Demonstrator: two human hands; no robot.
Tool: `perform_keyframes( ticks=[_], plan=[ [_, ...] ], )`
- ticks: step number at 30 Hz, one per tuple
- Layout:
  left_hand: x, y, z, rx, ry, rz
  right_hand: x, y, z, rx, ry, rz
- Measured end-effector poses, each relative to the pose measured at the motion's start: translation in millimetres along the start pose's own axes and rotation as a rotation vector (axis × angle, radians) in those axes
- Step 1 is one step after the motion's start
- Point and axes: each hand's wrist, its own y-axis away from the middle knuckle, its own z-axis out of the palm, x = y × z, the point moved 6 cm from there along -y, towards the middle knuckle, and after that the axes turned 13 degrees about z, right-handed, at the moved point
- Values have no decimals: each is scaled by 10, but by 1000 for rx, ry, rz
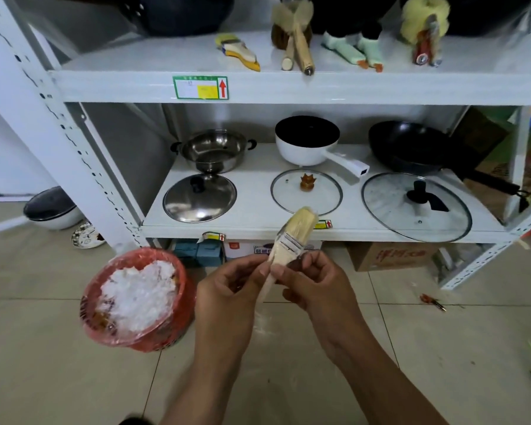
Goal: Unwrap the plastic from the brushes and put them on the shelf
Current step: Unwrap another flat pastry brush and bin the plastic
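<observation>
Brush [292, 237] up in front of the lower shelf's [252, 216] front edge, left hand [227, 283] and right hand [313, 280] both pinching its wrapped handle. Best play: hold the handle firm and draw the plastic [265, 288] off toward the bristles (slowly, film clings). The label [200, 87] on the upper edge shows a red arrow; its writing is unreadable.

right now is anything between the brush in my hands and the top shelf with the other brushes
Nothing visible does. The left hand and right hand pinch the brush out in the open, and the upper shelf has bare board left of the yellow-handled brush.
</observation>
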Motion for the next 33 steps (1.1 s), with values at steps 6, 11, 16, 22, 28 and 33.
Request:
perform_keyframes(
  ticks=[6,11,16,22,28,33],
  plan=[
    [89,0,-36,-36,-74,48,55,-69,86,-134,-171,97],
    [76,-21,-126,-83,-294,87,-15,-83,11,-37,-79,17],
    [219,13,-75,-314,-521,311,-60,-117,-45,36,18,-38],
    [345,104,51,-464,-749,575,-82,-104,-40,45,62,-36],
    [370,107,50,-544,-784,605,-121,-81,-15,20,94,-63],
    [378,98,30,-547,-757,588,-130,-92,-5,13,110,-64]
  ],
)
